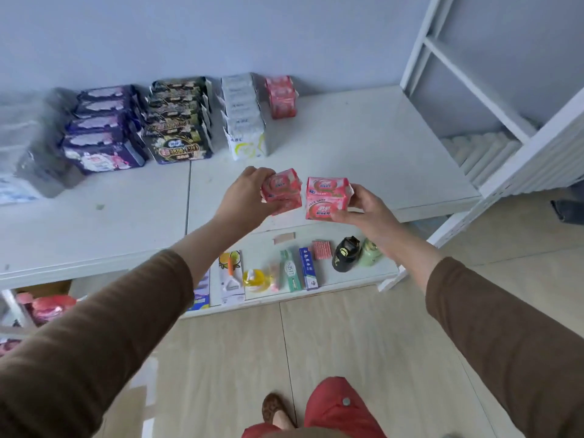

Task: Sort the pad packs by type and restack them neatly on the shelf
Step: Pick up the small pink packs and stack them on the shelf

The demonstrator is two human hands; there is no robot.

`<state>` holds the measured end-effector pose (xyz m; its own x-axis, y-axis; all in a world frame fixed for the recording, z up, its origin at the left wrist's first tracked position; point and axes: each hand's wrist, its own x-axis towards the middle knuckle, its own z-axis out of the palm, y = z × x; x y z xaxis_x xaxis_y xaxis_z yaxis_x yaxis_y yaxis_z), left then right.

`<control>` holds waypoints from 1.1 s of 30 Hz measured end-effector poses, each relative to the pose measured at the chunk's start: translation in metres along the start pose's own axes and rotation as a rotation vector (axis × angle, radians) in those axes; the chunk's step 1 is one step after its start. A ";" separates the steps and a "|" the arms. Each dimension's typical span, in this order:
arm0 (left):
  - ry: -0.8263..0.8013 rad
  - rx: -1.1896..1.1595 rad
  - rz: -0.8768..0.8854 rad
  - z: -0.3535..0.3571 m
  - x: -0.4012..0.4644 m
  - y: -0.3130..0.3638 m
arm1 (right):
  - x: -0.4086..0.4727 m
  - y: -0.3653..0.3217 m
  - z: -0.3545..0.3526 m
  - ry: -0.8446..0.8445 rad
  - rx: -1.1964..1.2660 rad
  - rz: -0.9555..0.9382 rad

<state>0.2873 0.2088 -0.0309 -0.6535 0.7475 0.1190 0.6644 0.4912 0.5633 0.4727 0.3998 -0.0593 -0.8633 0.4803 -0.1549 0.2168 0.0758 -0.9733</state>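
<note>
Purple packs: row at the far left of the white shelf
Black packs: row just right of purple
White ABC packs: next right
Pink stack: at the back, right of ABC
Left hand: grips two pink packs above the shelf's front edge
Right hand: grips two more pink packs, just beside the left pair
</note>
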 end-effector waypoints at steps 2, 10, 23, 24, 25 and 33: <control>-0.015 0.035 -0.003 -0.002 0.028 0.001 | 0.019 -0.006 -0.002 -0.004 -0.005 -0.004; -0.002 0.182 -0.021 0.000 0.162 0.007 | 0.122 -0.011 -0.037 -0.064 -0.040 -0.036; -0.023 0.804 -0.042 0.031 0.306 -0.029 | 0.249 -0.003 -0.066 -0.211 -0.067 -0.008; -0.031 0.817 -0.048 0.033 0.310 -0.031 | 0.253 -0.001 -0.066 -0.221 -0.069 -0.006; -0.035 0.826 -0.051 0.035 0.314 -0.033 | 0.257 0.001 -0.065 -0.230 -0.070 -0.008; -0.049 0.833 -0.047 0.039 0.328 -0.039 | 0.278 0.014 -0.057 -0.254 -0.120 -0.041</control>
<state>0.0607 0.4524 -0.0460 -0.6838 0.7269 0.0641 0.7000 0.6782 -0.2239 0.2620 0.5846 -0.1062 -0.9557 0.2415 -0.1682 0.2189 0.2010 -0.9548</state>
